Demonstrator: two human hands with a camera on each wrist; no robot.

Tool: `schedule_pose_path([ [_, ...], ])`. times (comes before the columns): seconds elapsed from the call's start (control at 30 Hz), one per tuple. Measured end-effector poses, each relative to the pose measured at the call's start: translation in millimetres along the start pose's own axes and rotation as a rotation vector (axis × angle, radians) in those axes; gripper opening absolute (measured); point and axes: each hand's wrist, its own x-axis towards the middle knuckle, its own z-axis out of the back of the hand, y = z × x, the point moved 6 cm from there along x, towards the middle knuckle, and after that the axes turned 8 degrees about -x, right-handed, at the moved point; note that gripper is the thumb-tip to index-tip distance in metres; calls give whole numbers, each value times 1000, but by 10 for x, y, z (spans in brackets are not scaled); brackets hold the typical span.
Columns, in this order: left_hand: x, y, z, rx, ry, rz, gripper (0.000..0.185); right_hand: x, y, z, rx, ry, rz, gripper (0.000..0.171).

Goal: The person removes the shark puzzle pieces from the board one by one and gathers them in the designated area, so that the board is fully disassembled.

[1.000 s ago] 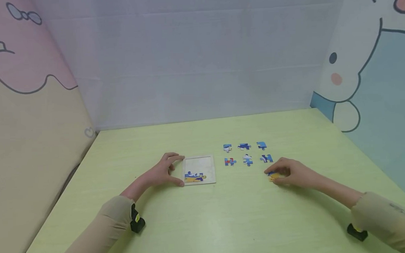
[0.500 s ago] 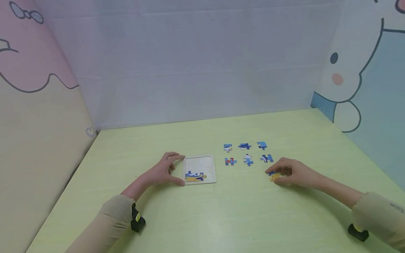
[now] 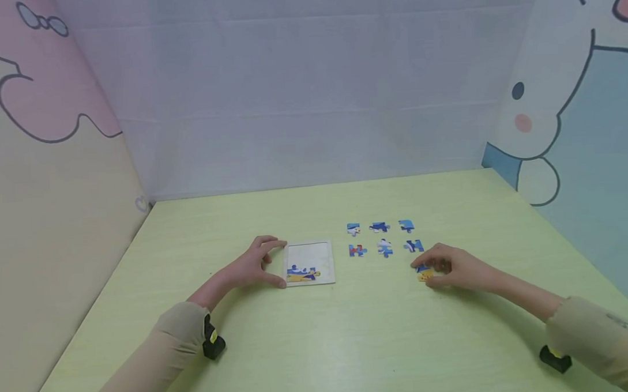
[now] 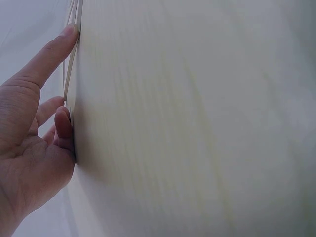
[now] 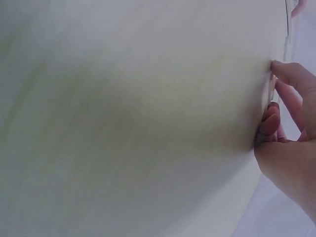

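A square white puzzle tray [image 3: 310, 256] lies on the table, with a few joined yellow and blue pieces [image 3: 302, 273] in its lower left part. My left hand [image 3: 251, 265] holds the tray at its left side, index fingertip at the far corner and thumb at the near one. In the left wrist view, that thumb [image 4: 54, 52] meets the tray's thin edge. To the right, my right hand [image 3: 459, 269] pinches a yellow and blue puzzle piece [image 3: 423, 273] between thumb and fingers, low at the tabletop. Part of this piece is hidden by the fingers.
Between tray and right hand lie two rows of loose puzzle pieces, among them a red and blue one [image 3: 356, 250] and a dark blue one [image 3: 380, 227]. The pale green table [image 3: 319, 346] ends at a white cloth backdrop [image 3: 311, 104]; printed panels stand at both sides.
Both hands stay almost where they were, the left at the tray and the right at the same piece. Only a very slight shift of the view shows.
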Motion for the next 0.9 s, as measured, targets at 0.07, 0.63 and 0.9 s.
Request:
schedule_pose_path([
  [0.07,-4,-5,-3,0,0,5,95,16,23,14,-14,13,-3,36],
  [0.63,-15,-33,2,2,-3,7,94,537,604,62,-32,26,111,30],
  [0.9,-12,-31,5,6,-2,1,95,879,1016,-60,27,52,207,31],
])
